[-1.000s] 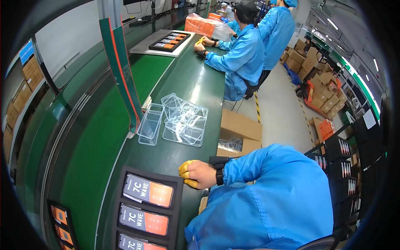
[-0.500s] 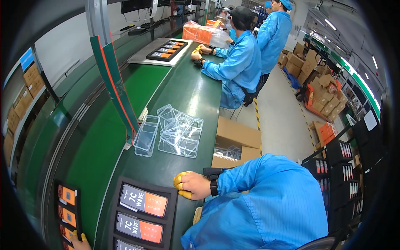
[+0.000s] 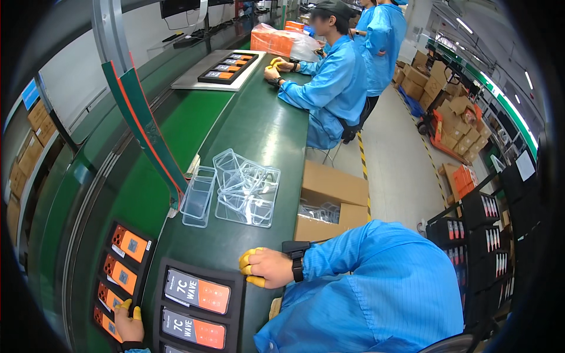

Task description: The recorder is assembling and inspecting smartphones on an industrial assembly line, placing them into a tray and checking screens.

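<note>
At the lower left, my left hand (image 3: pixel 128 323), in yellow finger covers, grips the side of a black tray (image 3: pixel 143 275) over the green belt. The tray holds a row of orange-backed phones (image 3: pixel 122 275). A second black tray (image 3: pixel 236 294) lies on the bench, with phones (image 3: pixel 197 290) whose faces are grey and orange. Beside its far right corner rests my right hand (image 3: pixel 265 267), also in yellow finger covers. Its fingers are loosely bent and apart from the thumb, with nothing visible in them.
Clear plastic trays (image 3: pixel 247 194) are piled on the bench ahead, by a green upright strip (image 3: pixel 144 126). An open carton (image 3: pixel 335 203) stands right of the bench. Farther up, a co-worker in blue (image 3: pixel 335 76) sits near another phone tray (image 3: pixel 229 69). Behind me are black racks (image 3: pixel 471 241).
My left hand and the tray of orange-backed phones have moved up and right, toward the bench tray. The tray has turned aslant. The view has shifted slightly; my right hand stays beside the bench tray.
</note>
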A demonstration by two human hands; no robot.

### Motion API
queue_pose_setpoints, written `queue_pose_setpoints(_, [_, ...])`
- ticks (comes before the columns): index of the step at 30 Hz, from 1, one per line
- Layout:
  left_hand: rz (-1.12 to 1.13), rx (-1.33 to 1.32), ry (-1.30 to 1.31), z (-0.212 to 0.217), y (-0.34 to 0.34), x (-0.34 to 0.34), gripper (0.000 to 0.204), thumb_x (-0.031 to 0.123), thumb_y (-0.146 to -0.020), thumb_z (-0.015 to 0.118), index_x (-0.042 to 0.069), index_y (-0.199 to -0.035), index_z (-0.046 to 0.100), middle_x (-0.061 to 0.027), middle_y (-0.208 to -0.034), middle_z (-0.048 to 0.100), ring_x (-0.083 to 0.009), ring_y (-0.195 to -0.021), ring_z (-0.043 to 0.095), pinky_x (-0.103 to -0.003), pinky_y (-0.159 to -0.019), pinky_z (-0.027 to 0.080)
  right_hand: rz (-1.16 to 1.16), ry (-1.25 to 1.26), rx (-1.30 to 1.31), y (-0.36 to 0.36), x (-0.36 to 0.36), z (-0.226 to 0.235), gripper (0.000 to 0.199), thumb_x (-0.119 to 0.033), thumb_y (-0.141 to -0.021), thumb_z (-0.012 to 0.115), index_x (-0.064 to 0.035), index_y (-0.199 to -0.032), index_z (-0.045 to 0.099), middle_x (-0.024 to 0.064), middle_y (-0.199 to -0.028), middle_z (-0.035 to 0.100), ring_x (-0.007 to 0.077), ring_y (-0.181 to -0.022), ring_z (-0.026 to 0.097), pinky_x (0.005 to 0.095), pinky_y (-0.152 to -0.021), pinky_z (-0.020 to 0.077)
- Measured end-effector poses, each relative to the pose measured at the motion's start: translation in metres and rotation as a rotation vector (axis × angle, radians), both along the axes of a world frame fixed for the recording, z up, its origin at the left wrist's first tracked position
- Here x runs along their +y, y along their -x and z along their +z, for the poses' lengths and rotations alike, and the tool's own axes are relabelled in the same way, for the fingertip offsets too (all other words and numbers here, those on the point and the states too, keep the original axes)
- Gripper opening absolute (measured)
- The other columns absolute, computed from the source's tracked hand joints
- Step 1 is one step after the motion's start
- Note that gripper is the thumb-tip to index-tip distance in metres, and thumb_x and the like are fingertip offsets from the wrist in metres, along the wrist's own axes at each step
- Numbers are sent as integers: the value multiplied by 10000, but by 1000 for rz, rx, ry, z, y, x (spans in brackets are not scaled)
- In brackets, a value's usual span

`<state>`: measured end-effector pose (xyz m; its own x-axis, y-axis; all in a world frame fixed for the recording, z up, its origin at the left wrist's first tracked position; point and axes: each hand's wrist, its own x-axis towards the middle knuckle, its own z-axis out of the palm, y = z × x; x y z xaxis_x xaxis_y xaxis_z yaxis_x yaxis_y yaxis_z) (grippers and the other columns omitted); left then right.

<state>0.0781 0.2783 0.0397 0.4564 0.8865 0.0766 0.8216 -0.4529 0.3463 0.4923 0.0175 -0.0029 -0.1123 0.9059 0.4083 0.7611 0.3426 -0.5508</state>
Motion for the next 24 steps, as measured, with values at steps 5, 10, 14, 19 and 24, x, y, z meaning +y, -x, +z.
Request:
queue_pose_setpoints(5, [72, -270, -260, -46, 63, 29, 262, 12, -906, 621, -58, -1157, 596, -85, -985, 600, -183, -829, 583, -313, -707, 492, 10, 43, 11, -1, -1, 1, 173, -153, -876, 673, -52, -1013, 640, 95, -1056, 611, 303, -1085, 587, 429, -885, 485])
queue_pose_setpoints(10, [478, 276, -1133, -28, 114, 19, 411, 440, -882, 669, 38, -967, 690, -161, -864, 697, -365, -716, 662, -433, -679, 551, 13, 46, 36, -3, -2, 0, 171, -155, -873, 676, -51, -1005, 642, 95, -1054, 614, 301, -1101, 583, 426, -886, 485])
queue_pose_setpoints(14, [650, -55, 326, -92, 251, 63, 578, 415, -848, 649, -102, -1105, 647, -285, -1170, 650, -434, -1156, 579, -441, -1011, 444, 36, 69, 43, -4, 0, 3, 175, -156, -869, 679, -49, -1003, 643, 98, -1052, 615, 302, -1107, 582, 425, -888, 484])
queue_pose_setpoints(19, [634, 23, 190, -112, 246, 89, 537, 449, -887, 618, -23, -1137, 677, -213, -1205, 662, -320, -1108, 625, -419, -887, 506, 42, 77, 69, -7, 0, 5, 180, -157, -869, 680, -49, -1009, 644, 97, -1053, 613, 303, -1110, 581, 424, -892, 478])
queue_pose_setpoints(24, [579, -395, 132, -81, 77, 97, 322, 240, -950, 637, -47, -824, 565, -39, -650, 517, -151, -504, 436, -346, -432, 335, 27, 84, 113, -10, 0, -2, 168, -188, -884, 652, -52, -983, 649, 91, -1049, 586, 295, -1090, 551, 416, -902, 442])
